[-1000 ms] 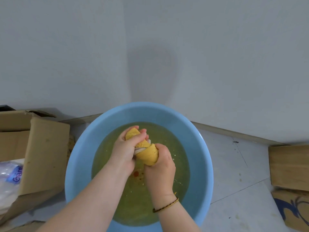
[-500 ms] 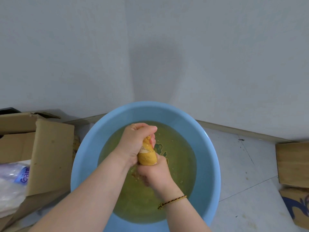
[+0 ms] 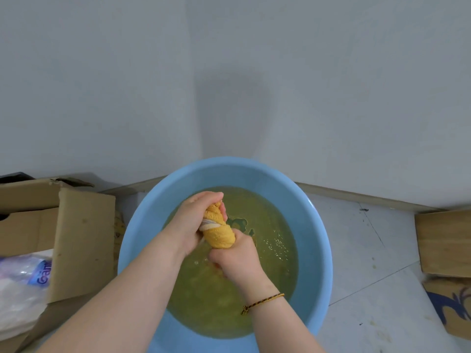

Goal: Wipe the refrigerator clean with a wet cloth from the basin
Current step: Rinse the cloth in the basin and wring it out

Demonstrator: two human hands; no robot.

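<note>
Wringing step: left hand [image 3: 193, 222] and right hand [image 3: 235, 258] both clench the twisted yellow cloth [image 3: 219, 231] above the blue basin [image 3: 313, 240] (water murky yellow). Twist opposite ways, keep drips over the basin; fridge not in view.

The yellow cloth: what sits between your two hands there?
In the head view, only the twisted yellow cloth itself spans from the left hand to the right hand, both gripping it above the round blue plastic basin.

open cardboard box [image 3: 76, 238] with plastic bag [image 3: 20, 289], two boxes [image 3: 444, 243] right
</note>
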